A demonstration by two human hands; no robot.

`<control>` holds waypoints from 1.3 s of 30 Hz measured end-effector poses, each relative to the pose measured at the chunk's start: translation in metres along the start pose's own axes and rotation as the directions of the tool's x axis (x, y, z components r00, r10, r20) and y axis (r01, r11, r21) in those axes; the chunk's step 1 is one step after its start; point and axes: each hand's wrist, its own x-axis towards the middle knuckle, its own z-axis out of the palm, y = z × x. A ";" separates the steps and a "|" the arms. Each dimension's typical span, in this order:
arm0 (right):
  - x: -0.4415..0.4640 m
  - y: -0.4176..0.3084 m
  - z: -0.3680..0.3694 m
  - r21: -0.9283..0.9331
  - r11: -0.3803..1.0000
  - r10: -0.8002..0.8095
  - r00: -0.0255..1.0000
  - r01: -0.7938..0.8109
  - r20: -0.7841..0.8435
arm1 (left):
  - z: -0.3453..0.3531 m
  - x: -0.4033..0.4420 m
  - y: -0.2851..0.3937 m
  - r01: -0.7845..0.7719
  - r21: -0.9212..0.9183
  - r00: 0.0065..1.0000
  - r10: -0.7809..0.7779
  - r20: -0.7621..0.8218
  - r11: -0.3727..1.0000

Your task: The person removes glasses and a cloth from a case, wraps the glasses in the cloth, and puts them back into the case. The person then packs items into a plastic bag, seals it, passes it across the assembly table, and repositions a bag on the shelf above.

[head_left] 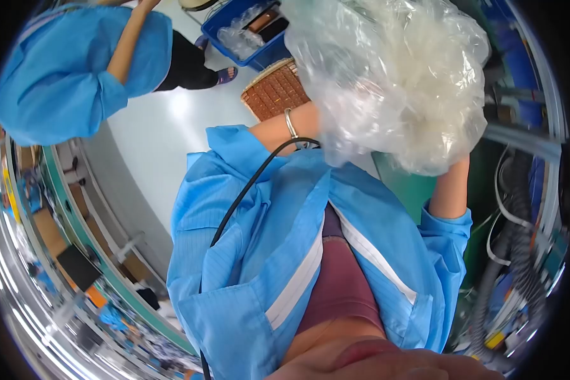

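A large crumpled bundle of clear plastic bags (405,82) is held up in front of my chest. My left hand (311,119), with a bracelet at its wrist, reaches into the near left side of it. From below, my right hand (458,170) goes up behind the bundle's lower right edge. The plastic hides the fingers of both hands. Between them they bear the bundle, whose folds spread well past each wrist. A black cable (250,182) crosses over my left sleeve.
At the upper left stands a person in a blue jacket (76,69). A blue bin (259,60) with plastic in it stands beyond a brown woven basket (275,92). A cluttered workbench (101,278) runs along the left; grey ribbed hoses (519,266) hang at right.
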 end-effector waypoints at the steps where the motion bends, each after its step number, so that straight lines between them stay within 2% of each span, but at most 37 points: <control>1: 0.015 -0.006 0.003 -0.042 0.999 0.005 0.997 -0.002 0.078 | 0.001 0.001 -0.004 0.010 -0.019 0.999 -0.011 -0.052 1.000; 5: 0.052 -0.028 0.016 -0.192 0.981 0.040 0.949 0.022 0.314 | -0.019 -0.012 -0.028 -0.006 -0.150 0.935 -0.048 -0.350 0.989; 7: 0.052 -0.042 0.027 -0.193 0.980 0.017 0.946 0.049 0.324 | -0.043 -0.031 -0.042 -0.120 -0.286 0.828 -0.063 -0.558 0.951; 8: 0.052 -0.052 0.036 -0.174 0.982 -0.020 0.948 0.080 0.318 | -0.058 -0.042 -0.047 -0.188 -0.298 0.762 -0.053 -0.645 0.936; 9: 0.052 -0.066 0.054 -0.090 0.996 0.019 0.976 0.000 0.216 | -0.069 -0.053 -0.047 -0.183 -0.222 0.724 -0.022 -0.690 0.958; 10: 0.055 -0.076 0.069 -0.054 0.982 -0.162 0.960 0.179 0.228 | -0.082 -0.063 -0.036 0.057 0.118 0.756 0.034 -0.654 0.991; 11: 0.059 -0.084 0.085 -0.014 0.935 -0.343 0.911 0.356 0.230 | -0.096 -0.073 -0.025 0.259 0.455 0.784 0.090 -0.614 0.852; 12: 0.062 -0.088 0.104 -0.157 0.848 -0.437 0.835 0.507 0.335 | -0.106 -0.083 -0.016 0.410 0.716 0.828 0.100 -0.552 0.566; 13: 0.067 -0.089 0.124 -0.271 0.714 -0.500 0.741 0.646 0.449 | -0.109 -0.088 -0.019 0.391 0.598 0.817 0.035 -0.576 0.699; 15: 0.074 -0.073 0.167 -0.343 0.778 -0.285 0.782 0.527 0.554 | -0.114 -0.104 -0.040 0.332 0.312 0.806 -0.096 -0.584 0.890; 16: 0.094 -0.065 0.184 -0.274 0.723 -0.195 0.569 0.634 0.799 | -0.122 -0.107 -0.079 0.550 0.207 0.769 -0.395 -0.503 0.809; 17: 0.102 -0.047 0.201 -0.209 0.676 -0.213 0.458 0.707 0.863 | -0.124 -0.116 -0.096 0.601 0.100 0.734 -0.498 -0.462 0.793; 18: 0.111 -0.029 0.218 -0.129 0.630 -0.227 0.341 0.765 0.912 | -0.125 -0.126 -0.103 0.594 0.019 0.717 -0.519 -0.465 0.804; 20: 0.113 -0.002 0.249 -0.147 0.800 -0.248 0.543 0.581 0.802 | -0.135 -0.142 -0.114 0.554 -0.063 0.694 -0.502 -0.516 0.830; 21: 0.119 0.000 0.265 -0.165 0.944 -0.072 0.665 0.286 0.744 | -0.145 -0.148 -0.117 0.535 -0.067 0.675 -0.474 -0.565 0.842; 23: 0.138 0.024 0.299 -0.304 0.953 0.217 0.699 0.001 0.682 | -0.173 -0.166 -0.120 0.505 -0.032 0.623 -0.390 -0.678 0.863; 24: 0.156 0.048 0.319 -0.447 0.894 0.297 0.685 0.046 0.666 | -0.194 -0.174 -0.115 0.490 0.018 0.598 -0.321 -0.735 0.872; 26: 0.200 0.058 0.351 -0.533 0.783 0.237 0.639 0.320 0.732 | -0.243 -0.185 -0.092 0.404 0.045 0.565 -0.211 -0.797 0.914; 27: 0.221 0.063 0.367 -0.551 0.703 0.206 0.613 0.449 0.762 | -0.256 -0.189 -0.084 0.287 -0.139 0.521 -0.276 -0.808 0.948; 28: 0.233 0.046 0.380 -0.496 0.826 0.257 0.603 0.269 0.756 | -0.268 -0.191 -0.079 0.401 0.144 0.676 -0.186 -0.713 0.905; 29: 0.237 0.046 0.395 -0.417 0.892 0.221 0.632 0.178 0.743 | -0.278 -0.192 -0.080 0.438 0.423 0.810 -0.144 -0.568 0.793; 30: 0.241 0.046 0.411 -0.322 0.942 0.185 0.661 0.091 0.728 | -0.283 -0.191 -0.092 0.463 0.496 0.834 -0.172 -0.524 0.734; 32: 0.242 0.068 0.442 -0.132 0.975 -0.060 0.791 0.176 0.609 | -0.287 -0.185 -0.121 0.482 0.635 0.869 -0.233 -0.437 0.603; 35: 0.269 0.063 0.454 -0.081 0.996 0.080 0.678 -0.031 0.730 | -0.318 -0.184 -0.141 0.546 0.538 0.827 -0.310 -0.470 0.642; 38: 0.296 0.046 0.452 -0.223 0.962 0.274 0.531 -0.158 0.802 | -0.353 -0.191 -0.161 0.491 0.544 0.857 -0.264 -0.443 0.680; 39: 0.307 0.046 0.446 -0.067 0.960 0.214 0.561 -0.271 0.799 | -0.369 -0.198 -0.170 0.540 0.501 0.807 -0.249 -0.535 0.676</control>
